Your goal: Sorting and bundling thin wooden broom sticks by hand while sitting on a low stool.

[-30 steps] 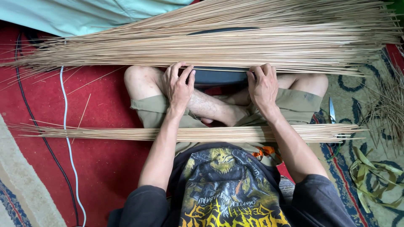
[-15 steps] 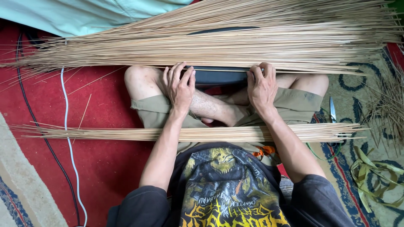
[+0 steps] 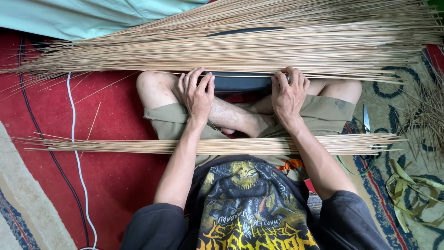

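Red patterned carpet [image 3: 115,120] is bearing a wide pile of thin tan palm-leaf ribs [image 3: 286,44]. Left hand [image 3: 198,95] and right hand [image 3: 289,95], fingers curled loosely, are resting at its near edge; picking ribs singly, evenly, seems wisest. Smaller bundle of tan ribs [image 3: 222,146] is lying across the lap.

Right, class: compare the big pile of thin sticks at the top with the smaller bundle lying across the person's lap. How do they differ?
The big pile of sticks is far thicker and fans out loosely; the lap bundle is thin, flat and neatly aligned. Both hands, the left hand and the right hand, reach the big pile's near edge, while the lap bundle lies under the forearms. Both are pale tan sticks lying crosswise.
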